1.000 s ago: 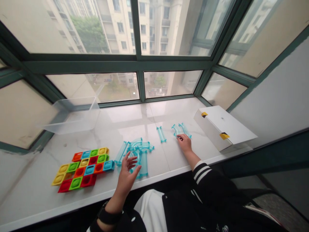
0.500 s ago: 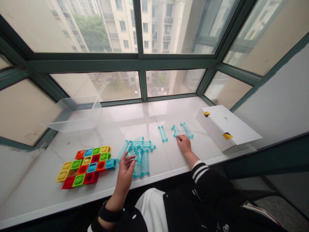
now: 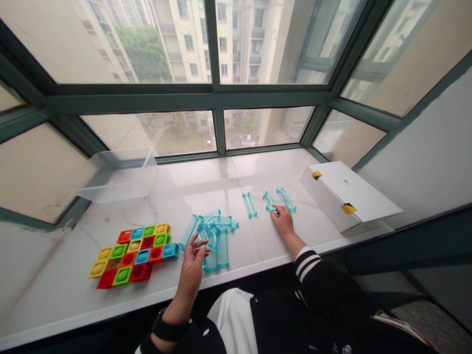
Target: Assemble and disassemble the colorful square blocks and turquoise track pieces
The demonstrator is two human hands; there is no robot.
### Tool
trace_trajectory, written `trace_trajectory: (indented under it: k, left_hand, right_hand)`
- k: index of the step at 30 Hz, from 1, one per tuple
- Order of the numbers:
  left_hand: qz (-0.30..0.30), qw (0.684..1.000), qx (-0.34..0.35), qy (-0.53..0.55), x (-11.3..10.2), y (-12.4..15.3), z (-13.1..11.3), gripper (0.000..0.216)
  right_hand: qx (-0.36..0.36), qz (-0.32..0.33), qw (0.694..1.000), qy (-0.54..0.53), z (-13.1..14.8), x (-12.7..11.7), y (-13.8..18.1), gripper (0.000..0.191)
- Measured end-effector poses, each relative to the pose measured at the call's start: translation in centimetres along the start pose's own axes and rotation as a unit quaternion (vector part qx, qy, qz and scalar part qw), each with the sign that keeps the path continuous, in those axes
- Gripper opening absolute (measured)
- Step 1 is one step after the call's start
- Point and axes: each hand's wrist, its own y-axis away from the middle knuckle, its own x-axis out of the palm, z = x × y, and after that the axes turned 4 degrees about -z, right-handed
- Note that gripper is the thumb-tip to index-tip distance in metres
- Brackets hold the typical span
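My left hand hovers over the near left side of a pile of clear blue track pieces, its fingers spread and nothing held. To the right, my right hand has its fingertips at the near end of a short curved track piece lying on the sill. A wavy-edged longer track piece lies just beyond that hand. On the other side, a straight track piece lies apart from the pile.
Several coloured square blocks lie grouped left of the pile. A clear plastic bin stands at the back left. At the right is a white box with yellow-and-black tabs. The white sill ends at its front edge before my body.
The fingers of my right hand have shifted slightly at the end of the curved track piece. The left hand stays over the pile, and the pieces keep their places.
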Motion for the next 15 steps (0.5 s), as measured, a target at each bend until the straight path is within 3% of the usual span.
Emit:
trace_trajectory:
  k: [6, 10, 15]
  left_hand:
    - [-0.011, 1.000, -0.023, 0.017, -0.2, 0.3, -1.1, 0.061]
    - [-0.018, 0.999, -0.041, 0.027, -0.1, 0.8, -1.8, 0.062]
    - [-0.018, 0.996, -0.053, 0.063, 0.2, 1.0, -1.7, 0.066]
  right_hand:
    - [-0.017, -0.095, 0.995, 0.032, -1.8, -1.8, 0.7, 0.037]
    - [0.026, -0.149, 0.984, 0.098, -4.0, -3.1, 0.7, 0.048]
    - [0.124, -0.114, 0.969, 0.181, -4.8, -3.4, -0.3, 0.063]
